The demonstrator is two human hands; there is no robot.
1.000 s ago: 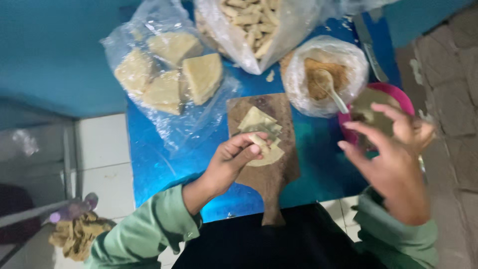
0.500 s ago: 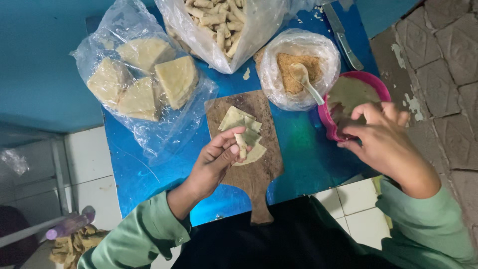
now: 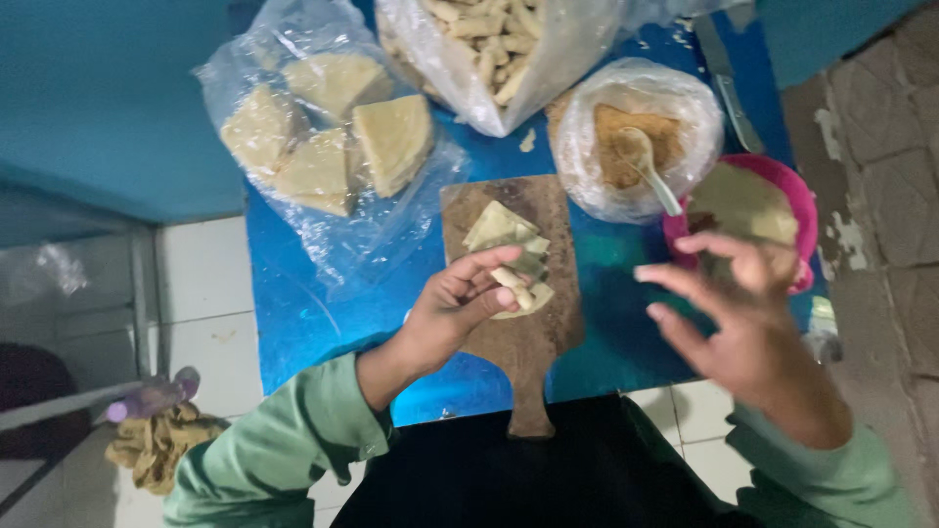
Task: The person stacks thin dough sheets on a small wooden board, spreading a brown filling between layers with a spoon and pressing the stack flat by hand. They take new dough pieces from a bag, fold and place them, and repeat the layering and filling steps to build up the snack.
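Dough wrapper (image 3: 509,256), folded and pale, lies on the wooden board (image 3: 523,342) at the middle of the blue bench (image 3: 293,313), where the left hand (image 3: 460,308) presses it, fingers (image 3: 489,266) curled together on its rolled edge. Right hand (image 3: 734,323) hovers empty, fingers spread apart, before the pink bowl (image 3: 797,210); behind sit a bag of brown filling (image 3: 636,137) with a spoon (image 3: 646,166) and a bag of stacked wrappers (image 3: 323,137).

A small blue table (image 3: 323,323) carries everything. On it lie a wooden cutting board (image 3: 523,342) at the near middle, a clear bag of triangular wrapper stacks (image 3: 328,147) to the far left, a bag of rolled pieces (image 3: 489,49), a bag of brown filling (image 3: 636,137) with a spoon, a pink bowl (image 3: 797,210), and a knife (image 3: 729,83) at the far right.
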